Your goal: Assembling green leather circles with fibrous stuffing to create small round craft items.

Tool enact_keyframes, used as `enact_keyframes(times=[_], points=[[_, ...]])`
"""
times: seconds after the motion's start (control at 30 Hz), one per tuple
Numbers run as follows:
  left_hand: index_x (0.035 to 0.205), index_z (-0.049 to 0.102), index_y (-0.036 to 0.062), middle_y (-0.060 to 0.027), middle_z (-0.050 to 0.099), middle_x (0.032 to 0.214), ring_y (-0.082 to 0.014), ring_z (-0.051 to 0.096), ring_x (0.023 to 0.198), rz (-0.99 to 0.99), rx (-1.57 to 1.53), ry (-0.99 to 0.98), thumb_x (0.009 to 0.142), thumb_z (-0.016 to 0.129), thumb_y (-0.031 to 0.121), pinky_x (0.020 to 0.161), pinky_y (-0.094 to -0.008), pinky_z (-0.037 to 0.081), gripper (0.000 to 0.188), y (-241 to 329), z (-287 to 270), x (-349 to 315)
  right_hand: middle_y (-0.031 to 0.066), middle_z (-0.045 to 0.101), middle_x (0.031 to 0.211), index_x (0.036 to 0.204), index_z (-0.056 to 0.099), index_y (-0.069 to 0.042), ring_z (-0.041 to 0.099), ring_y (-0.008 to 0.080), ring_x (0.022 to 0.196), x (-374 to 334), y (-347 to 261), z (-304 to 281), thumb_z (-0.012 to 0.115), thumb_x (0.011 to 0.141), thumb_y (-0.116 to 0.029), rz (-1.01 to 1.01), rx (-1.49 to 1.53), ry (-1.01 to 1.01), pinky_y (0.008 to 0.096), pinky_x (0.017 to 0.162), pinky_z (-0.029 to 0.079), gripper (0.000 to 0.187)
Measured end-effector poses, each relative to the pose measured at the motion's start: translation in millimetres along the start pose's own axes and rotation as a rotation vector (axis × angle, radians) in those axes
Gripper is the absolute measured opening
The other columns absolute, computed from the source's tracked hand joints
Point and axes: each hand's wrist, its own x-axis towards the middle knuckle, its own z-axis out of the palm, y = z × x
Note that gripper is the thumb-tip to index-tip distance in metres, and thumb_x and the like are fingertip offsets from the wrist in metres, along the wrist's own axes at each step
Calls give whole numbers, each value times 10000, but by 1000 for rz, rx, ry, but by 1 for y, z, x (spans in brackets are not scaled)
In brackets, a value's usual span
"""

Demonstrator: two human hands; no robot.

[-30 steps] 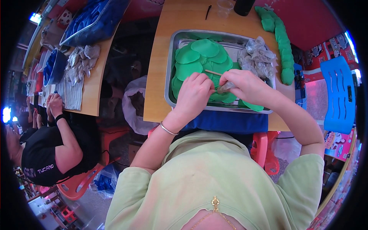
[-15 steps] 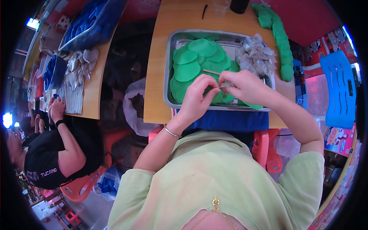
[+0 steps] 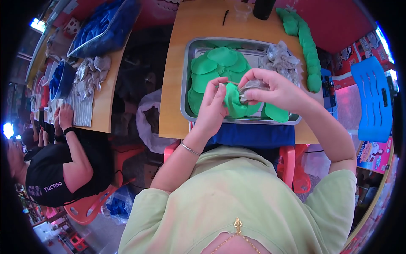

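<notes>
A soft green sheet piece (image 3: 235,102) hangs bunched from my left hand (image 3: 211,108), pinched between thumb and fingers. My right hand (image 3: 277,93) grips a crinkled greyish, see-through pouch (image 3: 255,86), pressed against the green piece's right side. Part of a thin stick shows by my left fingertips; its hold is unclear. Beneath both hands is a metal tray (image 3: 185,80). Flat, round green pieces (image 3: 204,64) overlap in its left and middle. Similar crinkled pouches (image 3: 282,60) are heaped at its far right.
A chain of bunched green pieces (image 3: 311,53) runs along the table's right edge. A dark cylinder (image 3: 263,9) and a thin black tool (image 3: 226,17) are at the back. On the left, another person (image 3: 59,169) works at a table with blue pieces (image 3: 97,23).
My left hand now holds up a bunched green piece between my hands. My hands have moved apart, and the pouch in my right hand shows more fully. The stick is mostly hidden.
</notes>
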Motion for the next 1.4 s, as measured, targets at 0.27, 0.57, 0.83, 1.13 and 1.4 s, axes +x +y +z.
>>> enact_keyframes(times=[0.27, 0.57, 0.83, 1.13, 1.4], points=[[1362, 309, 80, -56, 506, 1219, -165, 557, 1077, -105, -220, -228, 934, 562, 162, 912, -351, 493, 504, 0, 2, -12, 54, 558, 884, 920, 530, -37, 583, 152, 760, -3, 4, 11, 669, 750, -39, -381, -502, 269, 284, 662, 481, 219], [1402, 308, 63, -37, 509, 1185, -126, 538, 1043, -306, -197, -461, 876, 657, 217, 876, -263, 468, 649, -1, -9, -9, 97, 515, 812, 821, 484, -27, 565, 264, 723, -5, 14, 19, 696, 686, -25, -585, -830, 295, 345, 608, 463, 251], [1354, 392, 37, 14, 552, 960, -14, 519, 868, -126, 113, -206, 879, 658, 181, 742, -164, 442, 564, 12, -5, -3, 69, 533, 822, 902, 507, -22, 552, 155, 756, 3, 22, 8, 673, 722, 22, -385, -477, 152, 292, 671, 455, 249], [1045, 549, 52, 2, 582, 957, -55, 557, 861, 72, -90, -186, 835, 683, 63, 762, -216, 480, 249, 1, 0, -2, 39, 543, 806, 947, 529, -25, 502, 67, 727, -3, 4, 0, 561, 744, 57, -154, -381, 169, 223, 618, 407, 221], [947, 611, 14, -65, 639, 896, -162, 611, 826, 373, 915, -138, 778, 723, 115, 710, -291, 491, 226, 1, 1, 5, 94, 553, 803, 901, 534, -12, 553, 196, 726, 1, 18, 2, 520, 692, 50, -287, -515, 172, 306, 612, 430, 219]])
